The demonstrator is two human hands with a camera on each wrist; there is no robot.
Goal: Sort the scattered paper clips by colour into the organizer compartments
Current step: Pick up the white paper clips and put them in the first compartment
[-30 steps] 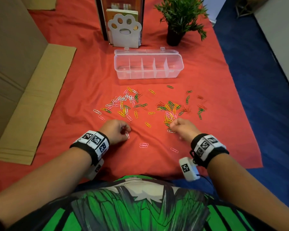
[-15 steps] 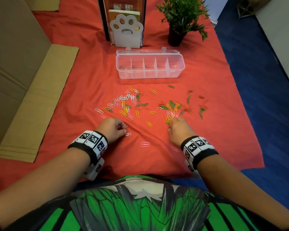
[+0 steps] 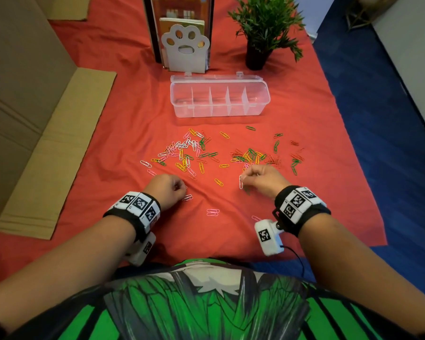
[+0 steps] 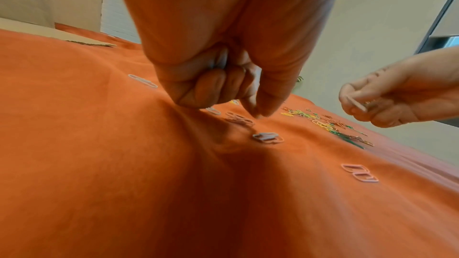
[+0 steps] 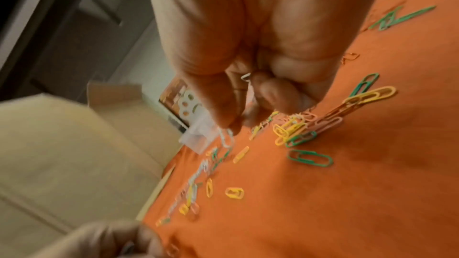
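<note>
A white paper clip (image 3: 241, 182) now hangs lifted, pinched by the right hand (image 3: 263, 179); left hand (image 3: 166, 188) stays clenched.

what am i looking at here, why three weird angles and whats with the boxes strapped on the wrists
No machine here: a person sorts paper clips with bare hands. The wide picture comes from a camera on their head; the other two come from the small white boxes strapped at each wrist, looking along the fingers.

On the red cloth lie scattered green, yellow, pink, white and red wire paper clips. Behind them stands a clear plastic organizer box with compartments that look empty.

The right hand pinches a white paper clip. The left hand is curled low over the cloth, fingers pinched together; whether they hold a clip is unclear.
</note>
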